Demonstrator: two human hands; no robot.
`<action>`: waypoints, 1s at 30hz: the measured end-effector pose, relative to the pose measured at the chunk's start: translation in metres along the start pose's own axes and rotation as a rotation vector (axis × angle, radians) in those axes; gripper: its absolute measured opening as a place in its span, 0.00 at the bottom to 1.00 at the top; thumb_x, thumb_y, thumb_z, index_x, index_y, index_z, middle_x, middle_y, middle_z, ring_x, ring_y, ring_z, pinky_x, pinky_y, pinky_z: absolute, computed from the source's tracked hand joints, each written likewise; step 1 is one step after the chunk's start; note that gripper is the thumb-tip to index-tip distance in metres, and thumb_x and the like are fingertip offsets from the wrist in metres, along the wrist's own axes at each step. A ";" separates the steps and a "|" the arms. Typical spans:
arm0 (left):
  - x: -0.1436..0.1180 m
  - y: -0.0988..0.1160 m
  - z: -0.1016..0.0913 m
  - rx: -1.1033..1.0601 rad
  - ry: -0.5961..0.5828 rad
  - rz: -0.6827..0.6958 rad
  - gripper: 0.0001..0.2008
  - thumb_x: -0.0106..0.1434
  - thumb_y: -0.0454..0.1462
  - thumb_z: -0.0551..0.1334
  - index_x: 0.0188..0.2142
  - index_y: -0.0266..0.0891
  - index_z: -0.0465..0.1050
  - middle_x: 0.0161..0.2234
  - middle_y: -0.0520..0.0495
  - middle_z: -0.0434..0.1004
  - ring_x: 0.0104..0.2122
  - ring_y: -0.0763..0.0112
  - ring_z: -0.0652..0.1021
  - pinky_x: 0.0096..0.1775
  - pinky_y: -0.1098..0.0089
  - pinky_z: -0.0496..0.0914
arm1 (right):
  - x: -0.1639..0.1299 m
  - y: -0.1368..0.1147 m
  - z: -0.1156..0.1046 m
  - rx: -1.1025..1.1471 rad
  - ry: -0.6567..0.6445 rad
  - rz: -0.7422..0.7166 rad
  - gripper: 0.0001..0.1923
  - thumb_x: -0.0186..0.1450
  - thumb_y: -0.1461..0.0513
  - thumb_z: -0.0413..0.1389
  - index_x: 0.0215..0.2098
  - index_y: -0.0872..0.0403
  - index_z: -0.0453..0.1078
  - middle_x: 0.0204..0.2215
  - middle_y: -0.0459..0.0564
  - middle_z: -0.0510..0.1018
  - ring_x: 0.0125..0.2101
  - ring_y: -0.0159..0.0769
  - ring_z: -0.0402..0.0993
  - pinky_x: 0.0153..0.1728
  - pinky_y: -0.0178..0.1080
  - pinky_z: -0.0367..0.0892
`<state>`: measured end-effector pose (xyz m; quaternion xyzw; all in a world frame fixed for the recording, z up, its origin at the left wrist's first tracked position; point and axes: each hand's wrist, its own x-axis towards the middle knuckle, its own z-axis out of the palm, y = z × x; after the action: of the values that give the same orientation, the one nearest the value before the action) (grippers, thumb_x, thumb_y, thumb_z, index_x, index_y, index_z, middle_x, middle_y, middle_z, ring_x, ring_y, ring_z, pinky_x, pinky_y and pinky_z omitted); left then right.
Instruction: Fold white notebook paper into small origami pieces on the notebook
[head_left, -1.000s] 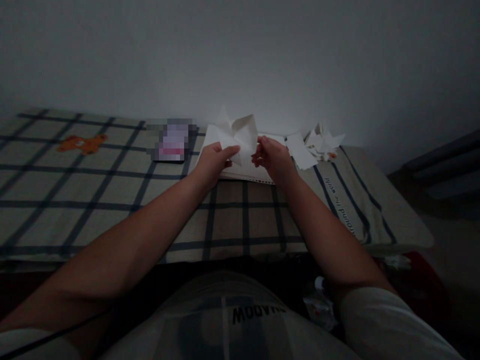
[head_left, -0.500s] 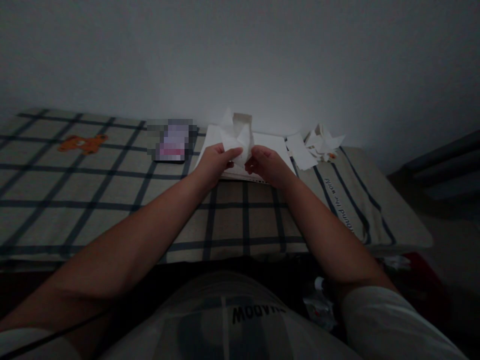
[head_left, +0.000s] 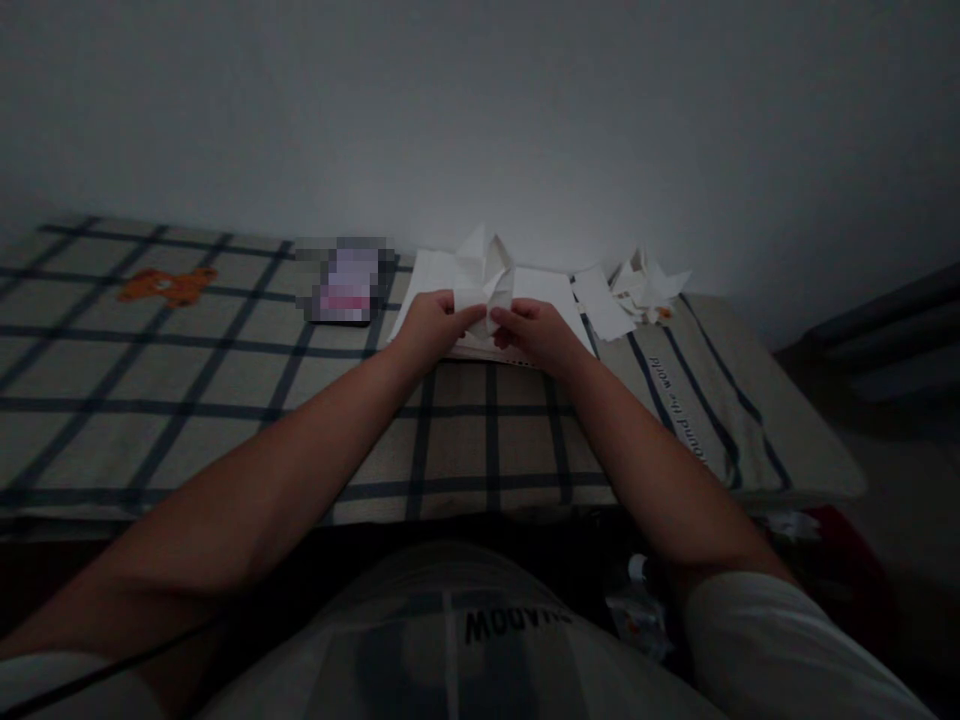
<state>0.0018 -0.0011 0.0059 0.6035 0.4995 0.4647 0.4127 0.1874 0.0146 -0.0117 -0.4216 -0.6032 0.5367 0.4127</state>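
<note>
A folded piece of white paper (head_left: 481, 272) with pointed flaps stands up between my hands. My left hand (head_left: 436, 322) pinches its left side, thumb across the near face. From the other side my right hand (head_left: 531, 328) grips the lower right edge between thumb and fingers. Both thumbs nearly meet at the front of the paper. Beneath them lies a white notebook (head_left: 551, 285) with a row of dark holes along its near edge. My fingertips behind the paper are partly hidden.
A checked cloth (head_left: 360, 420) covers the table against a pale wall. Left of the notebook lies a phone (head_left: 349, 285) with a blurred screen, and further left an orange bear shape (head_left: 169, 287). At right are a paper strip (head_left: 604, 305) and folded paper pieces (head_left: 649, 280).
The folded paper has turned and its flaps have drawn closer together. My right thumb has moved left onto its front, nearer my left thumb.
</note>
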 end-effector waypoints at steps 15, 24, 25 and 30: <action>0.004 -0.009 0.000 0.198 -0.016 0.136 0.18 0.63 0.49 0.63 0.25 0.39 0.72 0.21 0.52 0.71 0.24 0.71 0.70 0.27 0.70 0.61 | -0.004 -0.006 -0.004 -0.184 0.026 -0.031 0.15 0.61 0.51 0.65 0.28 0.54 0.74 0.21 0.44 0.78 0.23 0.30 0.72 0.29 0.36 0.66; 0.007 -0.014 0.000 0.275 -0.022 0.217 0.17 0.64 0.48 0.61 0.26 0.39 0.74 0.24 0.50 0.73 0.28 0.69 0.71 0.29 0.69 0.61 | -0.005 -0.009 -0.005 -0.298 0.021 -0.004 0.16 0.64 0.51 0.64 0.25 0.53 0.72 0.20 0.44 0.77 0.23 0.30 0.71 0.28 0.37 0.65; 0.007 -0.014 0.000 0.274 -0.022 0.220 0.17 0.63 0.49 0.61 0.26 0.39 0.74 0.24 0.50 0.74 0.28 0.69 0.71 0.29 0.69 0.61 | -0.005 -0.010 -0.005 -0.313 0.022 -0.010 0.17 0.64 0.51 0.64 0.25 0.53 0.72 0.20 0.44 0.77 0.23 0.30 0.71 0.28 0.37 0.65; 0.004 -0.011 0.001 0.247 -0.030 0.235 0.16 0.62 0.49 0.63 0.27 0.39 0.75 0.26 0.50 0.75 0.28 0.69 0.71 0.30 0.68 0.62 | -0.008 -0.015 -0.003 -0.334 0.025 -0.017 0.19 0.64 0.50 0.64 0.23 0.53 0.71 0.20 0.45 0.76 0.23 0.30 0.71 0.28 0.37 0.65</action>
<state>0.0005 0.0049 -0.0043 0.7109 0.4725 0.4356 0.2856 0.1914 0.0064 0.0034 -0.4859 -0.6824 0.4203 0.3487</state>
